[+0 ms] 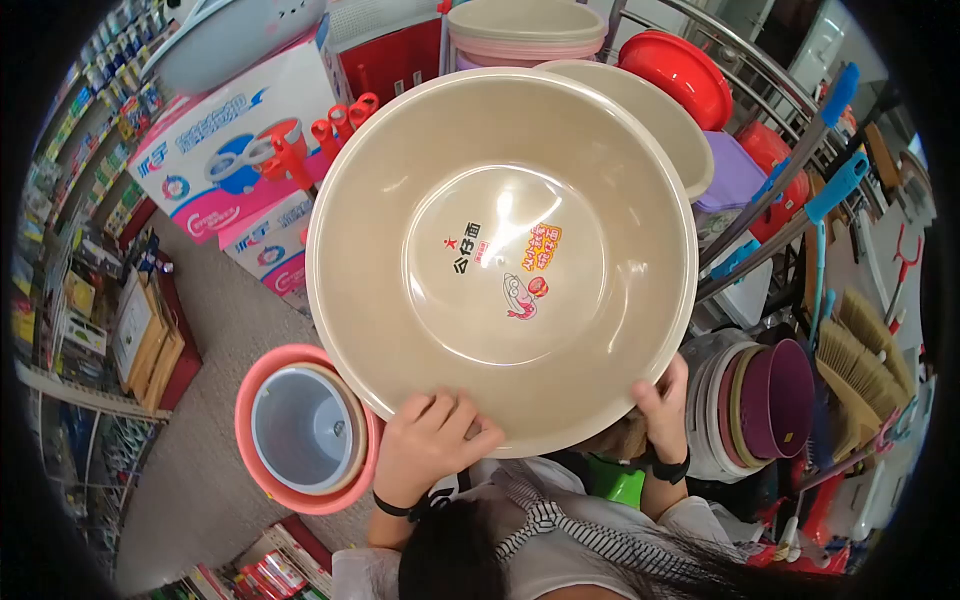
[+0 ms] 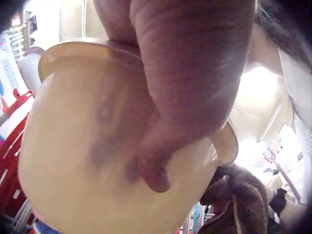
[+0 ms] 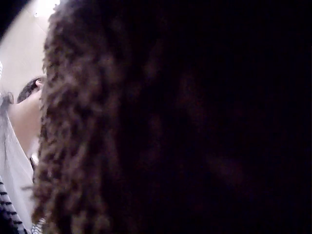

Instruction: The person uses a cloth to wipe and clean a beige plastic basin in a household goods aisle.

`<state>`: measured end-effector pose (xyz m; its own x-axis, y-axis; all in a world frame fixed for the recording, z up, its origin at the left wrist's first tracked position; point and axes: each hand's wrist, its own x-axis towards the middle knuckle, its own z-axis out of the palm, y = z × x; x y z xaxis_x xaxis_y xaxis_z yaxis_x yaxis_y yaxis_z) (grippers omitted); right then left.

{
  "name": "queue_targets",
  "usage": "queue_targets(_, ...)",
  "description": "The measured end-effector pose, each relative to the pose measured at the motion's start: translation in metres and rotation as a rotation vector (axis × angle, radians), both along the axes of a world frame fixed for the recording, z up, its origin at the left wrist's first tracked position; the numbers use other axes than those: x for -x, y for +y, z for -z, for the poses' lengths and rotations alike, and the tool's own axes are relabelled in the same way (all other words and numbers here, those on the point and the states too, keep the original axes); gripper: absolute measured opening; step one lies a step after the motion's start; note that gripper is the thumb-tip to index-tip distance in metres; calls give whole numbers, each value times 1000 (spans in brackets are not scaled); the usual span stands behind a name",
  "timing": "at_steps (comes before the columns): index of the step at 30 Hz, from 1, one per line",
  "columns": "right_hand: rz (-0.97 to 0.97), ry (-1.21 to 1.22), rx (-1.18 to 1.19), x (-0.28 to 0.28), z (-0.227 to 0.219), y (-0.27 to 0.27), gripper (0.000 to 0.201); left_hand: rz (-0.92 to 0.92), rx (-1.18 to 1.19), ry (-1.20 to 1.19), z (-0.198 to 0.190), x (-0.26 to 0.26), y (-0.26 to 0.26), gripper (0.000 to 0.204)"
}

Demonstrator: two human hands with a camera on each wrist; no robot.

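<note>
**Both hands grip big beige basin by its rim, shop aisle**

Large round beige plastic basin [image 1: 460, 300] is up in front of the person's torso, tilted so the inside faces the head camera. Printed characters and a small cartoon sit on its floor. Left hand [image 1: 428, 450] grips the near rim, fingers over the edge inside, thumb against the outer wall. Right hand [image 1: 666, 410] grips the rim farther right, thumb on the inner side. Brown fuzzy cloth-like item [image 2: 239, 202] is under the basin, close to the right hand; right wrist view is mostly dark and filled by brown pile, so can't tell whether that hand holds it too.

Around: salmon-pink round plastic tub [image 1: 253, 450] on the floor at left, light-blue plastic bucket [image 1: 300, 430] nested inside. White, blue and pink printed cartons [image 1: 235, 125] behind, upper left. Bright red round plastic basin [image 1: 675, 80] upper right. Dark purple plastic bucket [image 1: 780, 400] at right, beside tan-bristled brooms [image 1: 870, 340].
</note>
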<state>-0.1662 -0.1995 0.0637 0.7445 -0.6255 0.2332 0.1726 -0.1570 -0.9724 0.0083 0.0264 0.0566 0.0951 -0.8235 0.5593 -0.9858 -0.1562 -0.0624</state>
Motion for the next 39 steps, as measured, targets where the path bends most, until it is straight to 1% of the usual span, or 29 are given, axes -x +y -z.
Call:
queue_targets(2,57,49,-30,-4,1,12,52,-4,-7,-65,3,-4,-8,17)
queue_targets(3,54,114,-11,-3,5,15,44,-17,-8,-114,4,-6,-12,16)
queue_targets(5,178,144,96,-1,27,22,35,-2,-5,-148,6,-12,-19,13)
queue_targets(6,200,133,92,-2,27,24,35,-7,34,-153,8,-16,-21,13)
queue_targets(8,171,67,-37,-5,25,24,31,9,77,-173,5,-25,-29,13)
queue_targets(10,212,-11,-51,-10,24,20,30,-26,171,-210,-6,-29,-38,14)
queue_targets(11,232,-71,-64,-12,22,19,29,-6,172,-219,-14,-32,-45,14)
queue_targets(12,249,-81,-64,-17,18,16,29,-38,268,-268,-22,-37,-55,15)
queue_targets(13,292,-158,-66,-24,10,11,29,-74,367,-314,-30,-42,-65,17)
queue_targets(14,331,-232,-63,-31,1,3,29,-62,410,-263,-35,-47,-74,17)
queue_targets(16,366,-284,-33,-46,-20,-18,28,-24,523,-245,-50,-64,-103,17)
queue_targets(18,400,-332,-19,-59,-35,-39,27,50,562,-231,-76,-81,-135,19)
queue_targets(20,471,-367,39,-72,-49,-61,25,130,560,-189,-89,-94,-160,23)
queue_targets(22,465,-392,51,-86,-61,-81,25,164,583,-180,-96,-109,-186,23)
queue_targets(24,472,-388,57,-100,-70,-96,26,224,590,-71,-95,-123,-210,26)
queue_targets(26,469,-388,96,-114,-70,-114,28,238,578,-40,-90,-143,-234,25)
queue_targets(27,472,-389,96,-116,-75,-117,28,250,573,-16,-92,-148,-241,25)
queue_targets(29,553,-214,127,-120,-88,-122,29,261,546,17,-98,-151,-247,26)
queue_targets(30,511,-311,118,-125,-90,-126,34,271,510,57,-100,-152,-249,27)
queue_targets(31,522,-311,108,-126,-90,-135,34,280,498,57,-100,-155,-254,27)
queue_targets(33,485,-235,91,-128,-85,-155,41,314,459,126,-100,-165,-269,30)
queue_targets(34,521,-213,64,-132,-82,-164,47,345,479,71,-100,-169,-277,36)
queue_targets(36,529,-158,78,-136,-65,-190,48,372,444,100,-89,-178,-297,38)
queue_targets(37,530,-108,104,-136,-63,-196,49,394,422,123,-84,-180,-302,40)
queue_targets(39,516,-115,104,-131,-60,-188,49,420,313,211,-72,-186,-307,39)
